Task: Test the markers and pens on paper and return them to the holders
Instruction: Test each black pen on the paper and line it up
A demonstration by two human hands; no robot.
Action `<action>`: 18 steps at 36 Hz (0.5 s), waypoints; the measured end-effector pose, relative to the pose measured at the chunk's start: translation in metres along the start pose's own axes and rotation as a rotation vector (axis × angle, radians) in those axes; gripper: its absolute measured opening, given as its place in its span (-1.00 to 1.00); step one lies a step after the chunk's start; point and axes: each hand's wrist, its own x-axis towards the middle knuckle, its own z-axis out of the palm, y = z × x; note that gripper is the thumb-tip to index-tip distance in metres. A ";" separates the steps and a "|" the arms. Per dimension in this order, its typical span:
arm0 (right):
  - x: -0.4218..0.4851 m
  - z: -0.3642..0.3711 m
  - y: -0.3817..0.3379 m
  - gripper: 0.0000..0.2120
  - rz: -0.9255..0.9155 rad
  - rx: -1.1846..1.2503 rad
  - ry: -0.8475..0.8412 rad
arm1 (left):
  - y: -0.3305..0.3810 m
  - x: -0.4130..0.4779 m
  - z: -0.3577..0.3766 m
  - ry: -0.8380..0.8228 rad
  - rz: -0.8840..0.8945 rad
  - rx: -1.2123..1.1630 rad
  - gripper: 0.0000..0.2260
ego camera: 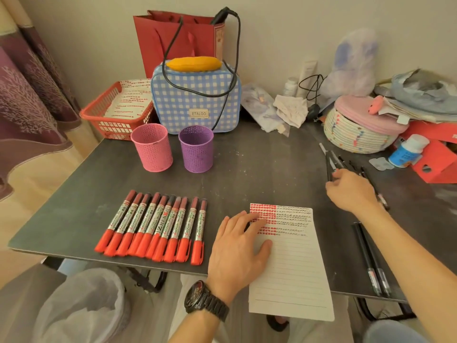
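Our left hand (237, 243) is lying flat on the paper (291, 268), with fingers straight and spread and fingertips reaching the red marks near its top. Our right hand (351, 191) is reaching over the pen cluster (330, 162) at the far right of the table (247, 164), its fingers bending down onto the black pens. We cannot tell whether it is pinching one or only touching them.

At the back, a pink holder (152, 147) and a purple holder (196, 148) are standing upright side by side, just apart. Behind the pink one, a red basket (99, 115) is holding sheets (128, 100) covered with red marks.

We are counting ten red markers (153, 226) lying in a tight row left of the paper, caps toward us. A pen pair (371, 263), also black, is lying together near the table's right front edge. The pens in the cluster are overlapping too much for us to count. The paper's near end is hanging over the table's front edge.
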 end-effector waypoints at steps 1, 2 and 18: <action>-0.005 0.002 -0.001 -0.61 0.004 0.118 -0.019 | 0.000 0.000 0.000 0.002 -0.001 0.000 -0.54; -0.012 0.006 -0.002 -0.63 0.006 0.268 -0.039 | 0.000 0.000 0.000 0.006 -0.001 -0.003 -0.55; -0.162 0.049 -0.010 -0.87 -0.262 1.025 -0.155 | 0.001 -0.006 0.000 0.103 0.147 -0.073 -0.50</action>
